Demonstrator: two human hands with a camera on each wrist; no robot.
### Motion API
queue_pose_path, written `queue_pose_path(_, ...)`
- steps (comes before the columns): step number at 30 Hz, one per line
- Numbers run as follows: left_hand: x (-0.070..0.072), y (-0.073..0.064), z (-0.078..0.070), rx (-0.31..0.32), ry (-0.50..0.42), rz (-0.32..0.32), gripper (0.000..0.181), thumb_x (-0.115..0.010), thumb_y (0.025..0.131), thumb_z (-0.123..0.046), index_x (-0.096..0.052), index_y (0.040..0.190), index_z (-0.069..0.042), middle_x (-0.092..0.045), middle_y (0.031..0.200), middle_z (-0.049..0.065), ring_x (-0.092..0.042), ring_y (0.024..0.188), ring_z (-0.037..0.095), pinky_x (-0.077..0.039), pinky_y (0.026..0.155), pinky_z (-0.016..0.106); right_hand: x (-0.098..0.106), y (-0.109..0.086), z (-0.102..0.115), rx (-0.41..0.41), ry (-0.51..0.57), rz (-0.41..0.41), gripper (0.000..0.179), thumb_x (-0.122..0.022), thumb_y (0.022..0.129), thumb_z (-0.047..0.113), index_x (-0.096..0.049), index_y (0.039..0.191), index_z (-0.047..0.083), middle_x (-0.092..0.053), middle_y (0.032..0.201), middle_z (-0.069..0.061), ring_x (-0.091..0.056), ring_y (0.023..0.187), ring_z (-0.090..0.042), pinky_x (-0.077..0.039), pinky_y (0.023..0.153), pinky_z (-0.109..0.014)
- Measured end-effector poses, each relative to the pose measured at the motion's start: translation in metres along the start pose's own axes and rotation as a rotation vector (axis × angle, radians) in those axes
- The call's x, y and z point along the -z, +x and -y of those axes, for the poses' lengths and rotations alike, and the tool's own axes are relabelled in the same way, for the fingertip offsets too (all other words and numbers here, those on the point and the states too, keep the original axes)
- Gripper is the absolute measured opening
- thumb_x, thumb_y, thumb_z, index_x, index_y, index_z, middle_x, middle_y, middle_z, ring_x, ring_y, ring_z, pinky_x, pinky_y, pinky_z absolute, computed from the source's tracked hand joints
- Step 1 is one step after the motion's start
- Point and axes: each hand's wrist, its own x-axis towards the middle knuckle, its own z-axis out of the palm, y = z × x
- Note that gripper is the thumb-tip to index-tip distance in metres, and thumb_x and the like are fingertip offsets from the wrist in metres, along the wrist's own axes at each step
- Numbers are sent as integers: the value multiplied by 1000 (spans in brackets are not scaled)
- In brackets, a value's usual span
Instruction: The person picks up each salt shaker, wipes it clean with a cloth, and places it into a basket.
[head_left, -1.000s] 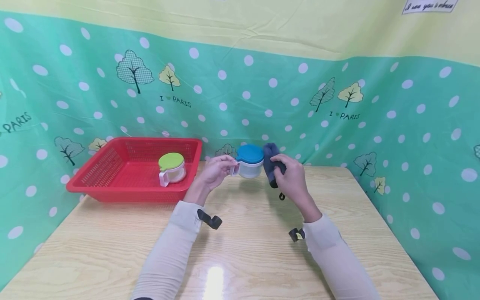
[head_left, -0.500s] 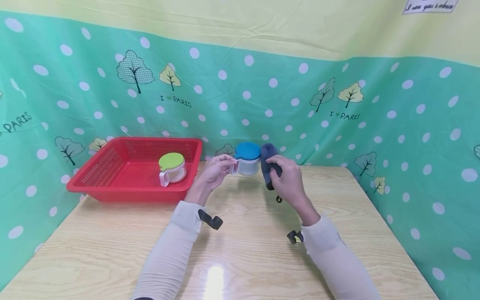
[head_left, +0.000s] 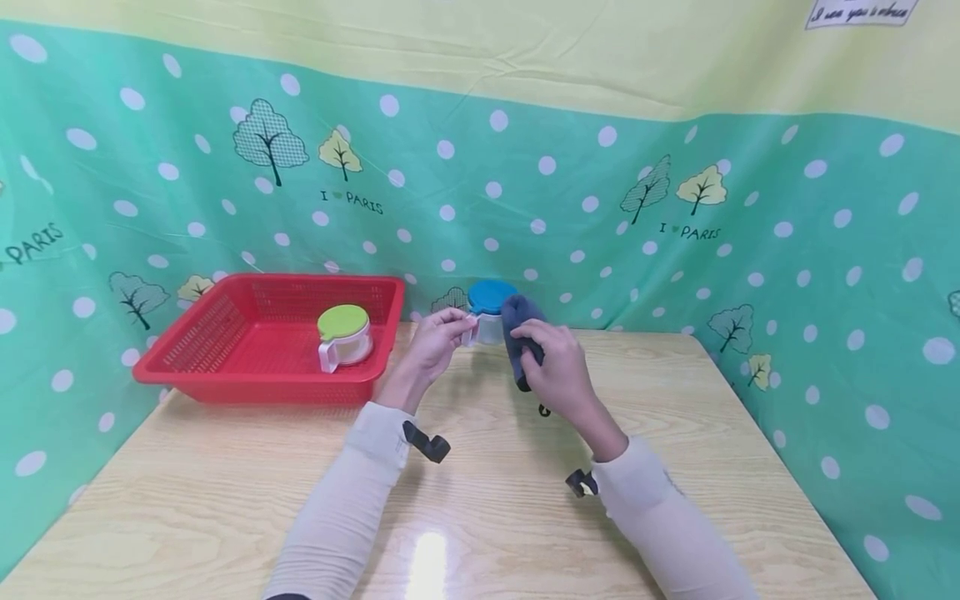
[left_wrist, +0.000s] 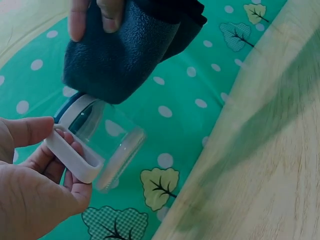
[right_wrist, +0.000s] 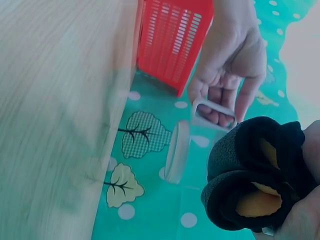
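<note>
My left hand (head_left: 438, 346) holds a clear seasoning jar (head_left: 490, 328) by its white handle (left_wrist: 75, 156). The jar has a blue lid (head_left: 491, 297) and is raised above the table near the back edge. In my right hand (head_left: 558, 367) is a folded dark blue cloth (head_left: 516, 321) with black edging and a small hanging loop (head_left: 544, 410). The cloth overlaps the jar's right side in the head view, and in the left wrist view it lies right at the lid end. Its folds form two open rolls in the right wrist view.
A red plastic basket (head_left: 262, 390) stands at the back left of the wooden table (head_left: 480, 492). Inside it is a similar jar with a green lid (head_left: 343, 322). A green polka-dot curtain (head_left: 450, 192) hangs behind and along the sides.
My right hand has moved left with the cloth, which now covers the jar's right side. The jar has shifted slightly left and back in my left hand.
</note>
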Motion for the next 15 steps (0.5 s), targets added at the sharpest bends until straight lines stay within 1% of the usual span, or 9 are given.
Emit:
queue_pose_path(4, -1, 0, -1, 2, 9, -13, 25, -63, 97, 5, -68, 77, -10, -67, 83, 1, -61, 80, 16, -46, 80, 30, -3, -1, 7, 12, -11, 39, 26, -69, 86, -9, -75, 107, 4, -73, 116, -11, -64, 101, -34, -55, 86, -47)
queue_pose_path(9, -1, 0, -2, 2, 16, -21, 26, -63, 96, 5, -69, 77, -12, -66, 83, 0, -60, 80, 14, -47, 79, 27, -4, -2, 13, 13, -7, 95, 24, -69, 87, -9, -75, 106, 3, -74, 114, -11, -65, 102, -34, -56, 87, -48)
queue_pose_path(11, 0, 0, -2, -2, 7, -21, 26, -63, 96, 6, -69, 77, -11, -66, 82, 0, -60, 79, 15, -48, 77, 26, -4, -2, 14, -6, -2, 112, 23, -68, 87, -9, -75, 106, 3, -74, 113, -11, -66, 104, -34, -56, 88, -48)
queue_pose_path(15, 2, 1, -3, -9, -11, -8, 26, -61, 97, 6, -70, 78, -10, -69, 80, 1, -62, 75, 16, -50, 76, 26, -4, -2, 13, -73, 7, 129, 23, -66, 88, -8, -75, 106, 4, -74, 115, -11, -65, 107, -35, -57, 89, -48)
